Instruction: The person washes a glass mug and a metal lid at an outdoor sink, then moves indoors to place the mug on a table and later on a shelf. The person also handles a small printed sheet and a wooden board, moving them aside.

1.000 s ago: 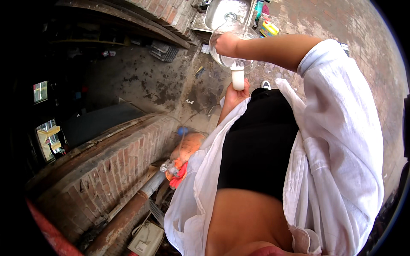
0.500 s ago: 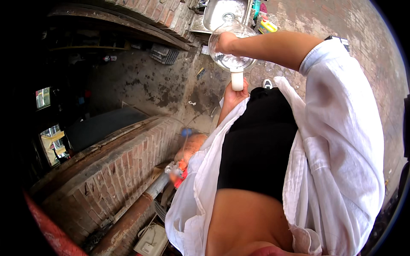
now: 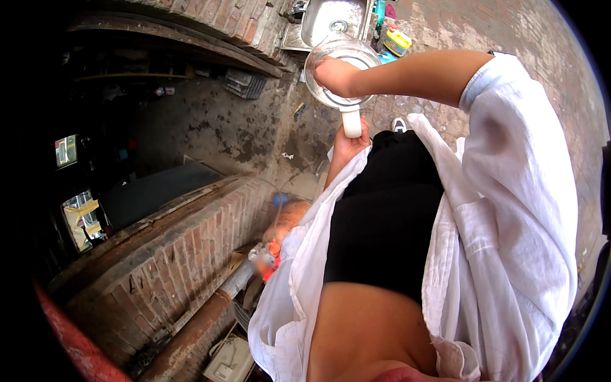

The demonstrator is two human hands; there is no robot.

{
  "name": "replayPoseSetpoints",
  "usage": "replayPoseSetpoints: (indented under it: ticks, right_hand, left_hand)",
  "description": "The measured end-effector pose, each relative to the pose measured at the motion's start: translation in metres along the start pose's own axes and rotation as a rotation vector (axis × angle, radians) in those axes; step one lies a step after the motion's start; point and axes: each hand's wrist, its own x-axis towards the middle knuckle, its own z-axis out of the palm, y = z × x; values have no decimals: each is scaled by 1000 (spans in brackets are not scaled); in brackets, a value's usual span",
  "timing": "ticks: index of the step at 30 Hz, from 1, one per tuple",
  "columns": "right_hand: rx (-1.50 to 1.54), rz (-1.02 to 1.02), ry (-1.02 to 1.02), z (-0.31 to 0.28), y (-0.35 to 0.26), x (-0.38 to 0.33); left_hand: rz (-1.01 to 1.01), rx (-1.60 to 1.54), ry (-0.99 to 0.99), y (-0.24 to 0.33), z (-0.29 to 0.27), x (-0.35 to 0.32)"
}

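A clear, round jug (image 3: 365,59) with a white handle (image 3: 351,123) is held out in front of my body, its mouth facing me. My left hand (image 3: 349,145) closes around the handle from below. Over the rim reaches my right hand (image 3: 337,77), which is inside the jug with its fingers curled. What those fingers grip, if anything, is hidden by the hand itself.
Beyond the jug stands a metal sink (image 3: 312,28), with a yellow bottle (image 3: 398,42) on its right. My shoe (image 3: 398,125) shows on the paved ground. Left are a grey crate (image 3: 244,83), a low brick wall (image 3: 172,274) and a rusty pipe (image 3: 191,334).
The jug has shifted slightly left and tilted a little. My right hand has moved slightly down and left inside it, while my left hand stays on the handle.
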Motion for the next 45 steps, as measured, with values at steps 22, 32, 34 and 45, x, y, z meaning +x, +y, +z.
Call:
replayPoseSetpoints:
  ticks: [22, 32, 34, 45]
  right_hand:
    - [581, 520, 43, 6, 1, 26]
    - [366, 514, -147, 32, 21, 49]
    - [297, 463, -236, 37, 23, 57]
    - [356, 156, -110, 6, 11, 30]
  left_hand:
    - [27, -18, 9, -7, 10, 1]
    - [-43, -68, 55, -4, 14, 1]
    - [-54, -43, 36, 2, 9, 4]
    - [-6, 69, -24, 2, 13, -1]
